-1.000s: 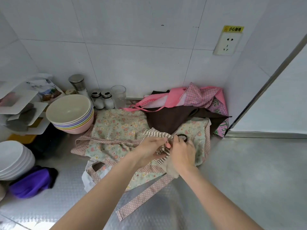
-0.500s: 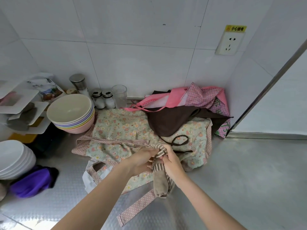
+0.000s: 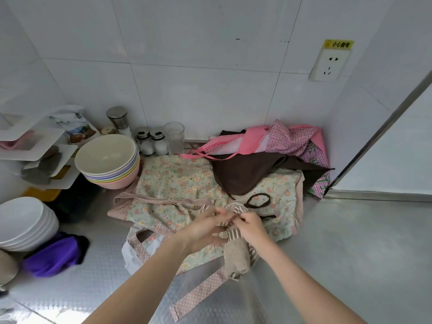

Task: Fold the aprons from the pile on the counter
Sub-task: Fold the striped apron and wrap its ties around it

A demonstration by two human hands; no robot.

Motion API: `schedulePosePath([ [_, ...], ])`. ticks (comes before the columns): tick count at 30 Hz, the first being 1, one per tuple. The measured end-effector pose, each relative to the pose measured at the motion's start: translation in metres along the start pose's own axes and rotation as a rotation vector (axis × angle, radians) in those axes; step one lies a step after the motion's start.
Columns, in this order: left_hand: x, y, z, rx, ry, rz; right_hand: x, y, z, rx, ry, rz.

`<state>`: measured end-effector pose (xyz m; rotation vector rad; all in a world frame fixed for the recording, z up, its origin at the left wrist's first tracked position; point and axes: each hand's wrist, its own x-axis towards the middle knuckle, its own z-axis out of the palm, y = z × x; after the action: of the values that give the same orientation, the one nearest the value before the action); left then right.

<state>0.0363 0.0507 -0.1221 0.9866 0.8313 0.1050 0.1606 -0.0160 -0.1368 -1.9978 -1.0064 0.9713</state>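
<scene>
Up close, left hand and right hand both pinching the striped apron; socket label unreadable.

Both forearms are bare to the frame's edge, with no sleeve, watch or ring apparently worn.

Striped beige apron bunched atop spread floral apron, brown and pink aprons, seemingly crumpled, behind.

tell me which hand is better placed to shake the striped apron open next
Right, probably. The right hand pinches the striped apron at its top, directly above the hanging bundle, so lifting it would let the cloth drop open. The left hand has its grip on the bunched edge beside it, over the floral apron.
</scene>
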Motion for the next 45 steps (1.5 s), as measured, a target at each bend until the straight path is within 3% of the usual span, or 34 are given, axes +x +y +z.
schedulePosePath([
  [2,0.000,-0.012,0.001,0.084,0.026,0.034,0.000,-0.002,-0.006,0.132,-0.020,0.105],
  [5,0.007,-0.023,0.009,0.418,0.154,0.143,0.001,-0.008,-0.007,0.231,-0.103,0.141],
  [9,0.020,-0.020,0.011,0.591,0.275,0.373,0.000,-0.021,-0.007,0.144,-0.128,0.108],
  [17,0.032,-0.016,0.006,0.924,0.188,0.401,-0.006,-0.017,-0.005,0.278,-0.095,0.168],
  [21,0.028,-0.027,0.000,0.950,0.187,0.449,-0.009,-0.012,-0.009,0.542,-0.196,0.198],
  [25,0.028,-0.035,-0.007,0.966,0.178,0.471,-0.012,-0.008,-0.014,0.603,-0.353,0.154],
  [27,0.028,-0.031,-0.009,0.959,0.179,0.459,-0.010,-0.011,-0.025,0.390,-0.435,0.098],
  [30,0.033,-0.032,-0.008,1.100,0.166,0.437,-0.001,-0.016,-0.043,-0.201,-0.489,-0.159],
  [33,0.033,-0.025,-0.007,1.150,0.123,0.397,0.007,-0.021,-0.049,-0.576,-0.432,-0.404],
  [35,0.030,-0.014,-0.007,0.989,0.043,0.270,0.007,-0.023,-0.046,-0.735,-0.373,-0.484],
  [37,0.025,-0.002,-0.006,0.683,-0.001,0.076,0.006,-0.023,-0.040,-0.904,-0.261,-0.567],
  [39,0.024,0.003,-0.002,0.419,0.019,-0.031,0.003,-0.019,-0.032,-0.997,-0.109,-0.719],
  [42,0.027,0.003,-0.004,0.219,0.096,-0.094,-0.001,-0.009,-0.027,-1.039,0.001,-0.843],
  [45,0.030,0.005,-0.003,0.248,0.144,-0.171,-0.004,0.001,-0.025,-0.974,0.025,-0.876],
])
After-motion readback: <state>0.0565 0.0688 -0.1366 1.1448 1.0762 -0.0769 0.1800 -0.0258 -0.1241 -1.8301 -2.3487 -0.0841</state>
